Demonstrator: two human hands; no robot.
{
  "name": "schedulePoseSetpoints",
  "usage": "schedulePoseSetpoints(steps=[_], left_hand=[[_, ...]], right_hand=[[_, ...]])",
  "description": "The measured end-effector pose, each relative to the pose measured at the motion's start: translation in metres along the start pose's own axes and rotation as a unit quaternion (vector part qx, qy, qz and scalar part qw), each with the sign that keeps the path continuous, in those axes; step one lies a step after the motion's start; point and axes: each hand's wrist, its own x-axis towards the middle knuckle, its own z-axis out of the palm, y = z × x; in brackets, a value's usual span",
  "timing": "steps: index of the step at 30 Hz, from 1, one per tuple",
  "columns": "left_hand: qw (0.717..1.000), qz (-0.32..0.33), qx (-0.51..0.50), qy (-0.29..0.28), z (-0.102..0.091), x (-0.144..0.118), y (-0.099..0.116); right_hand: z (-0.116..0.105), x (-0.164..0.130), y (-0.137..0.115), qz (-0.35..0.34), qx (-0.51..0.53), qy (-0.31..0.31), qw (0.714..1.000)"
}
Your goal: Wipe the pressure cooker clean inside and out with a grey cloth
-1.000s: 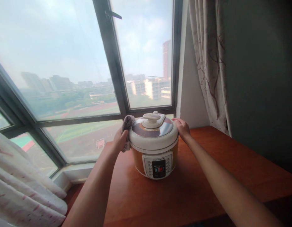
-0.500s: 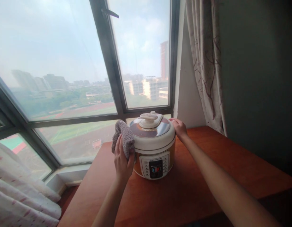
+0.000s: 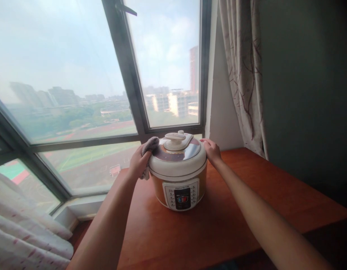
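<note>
An electric pressure cooker point(image 3: 177, 168), white and brown with a shiny lid and a front control panel, stands upright on the reddish-brown table point(image 3: 229, 225). My left hand point(image 3: 138, 161) is closed round a grey cloth point(image 3: 150, 145) at the left edge of the lid; part of the cloth hangs below the hand. On the opposite side, my right hand point(image 3: 212, 150) rests with bent fingers against the right rim of the cooker, its fingertips partly hidden behind the rim. The lid's white handle point(image 3: 175, 138) lies between both hands.
Behind the table are large windows with a dark frame point(image 3: 141, 93). A patterned curtain point(image 3: 243, 75) hangs at the right, and a pale curtain point(image 3: 27, 228) at the lower left. The table's left edge lies beside the window sill point(image 3: 89, 204).
My left hand has moved up and farther back along the cooker's left side with the cloth, from the side wall to the lid's edge. My right hand stays at the rim.
</note>
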Motion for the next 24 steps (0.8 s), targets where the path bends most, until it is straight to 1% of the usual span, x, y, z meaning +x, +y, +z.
schedulePoseSetpoints(steps=[3, 5, 7, 9, 12, 15, 17, 20, 22, 24], left_hand=[[0.996, 0.092, 0.009, 0.002, 0.001, -0.009, 0.009], [0.985, 0.160, 0.052, -0.025, 0.001, -0.017, 0.022], [0.969, 0.211, 0.108, -0.061, 0.002, -0.028, 0.038], [0.957, 0.227, 0.162, -0.073, 0.004, -0.041, 0.054], [0.945, 0.234, 0.219, -0.067, 0.011, -0.064, 0.072], [0.931, 0.263, 0.244, -0.066, 0.022, -0.087, 0.085], [0.921, 0.287, 0.251, -0.076, 0.033, -0.099, 0.092], [0.900, 0.335, 0.258, -0.109, 0.052, -0.106, 0.103], [0.880, 0.368, 0.271, -0.130, 0.065, -0.105, 0.109], [0.861, 0.391, 0.293, -0.138, 0.074, -0.101, 0.114]], right_hand=[[0.001, 0.001, 0.001, -0.008, 0.003, 0.001, 1.000], [0.002, 0.001, 0.002, -0.010, 0.004, 0.003, 1.000], [0.002, 0.002, 0.003, -0.010, 0.006, 0.006, 1.000], [0.002, 0.002, 0.004, -0.010, 0.006, 0.007, 1.000], [0.001, 0.002, 0.005, -0.015, 0.008, 0.005, 1.000], [0.001, 0.002, 0.005, -0.021, 0.009, 0.004, 1.000], [0.001, 0.002, 0.005, -0.024, 0.010, 0.004, 1.000], [0.001, 0.000, 0.004, -0.029, 0.010, 0.002, 1.000], [0.000, -0.001, 0.003, -0.036, 0.008, 0.000, 0.999], [-0.001, -0.001, 0.001, -0.043, 0.006, -0.004, 0.999]])
